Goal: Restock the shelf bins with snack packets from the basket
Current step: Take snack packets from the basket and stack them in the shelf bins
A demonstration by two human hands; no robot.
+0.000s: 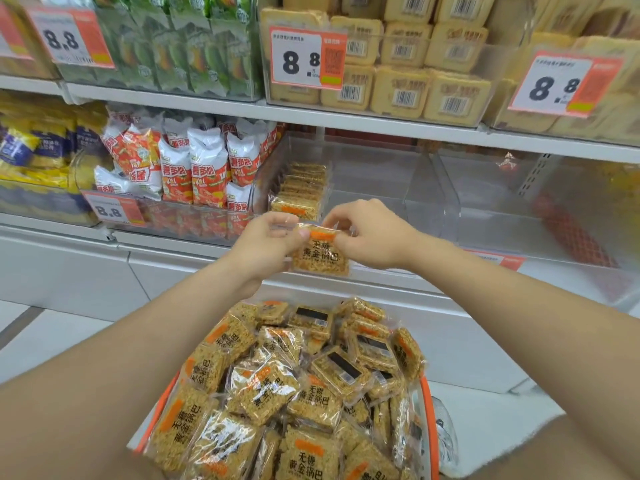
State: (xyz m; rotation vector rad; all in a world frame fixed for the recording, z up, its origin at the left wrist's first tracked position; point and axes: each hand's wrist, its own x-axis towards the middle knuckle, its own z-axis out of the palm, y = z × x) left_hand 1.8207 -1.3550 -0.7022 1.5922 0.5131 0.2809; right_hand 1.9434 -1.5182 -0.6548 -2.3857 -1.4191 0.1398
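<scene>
Fingers of my left hand point(268, 242) pinch the snack packet point(320, 258) at its top-left corner; my right hand point(367, 237) pinches the top-right. I see its long axis upright before the shelf bin point(429, 188), orange end toward 12 o'clock, basket point(426, 407) at 6 o'clock.

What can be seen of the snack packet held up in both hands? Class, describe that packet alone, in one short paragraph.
The held packet is a clear, glossy plastic wrapper around a square, golden-brown, grainy cake. An orange band crosses its top, with black printed characters below. It hangs face-on to the camera, the left hand and right hand pinching its top edge. It is above the basket, in front of the clear shelf bin.
</scene>
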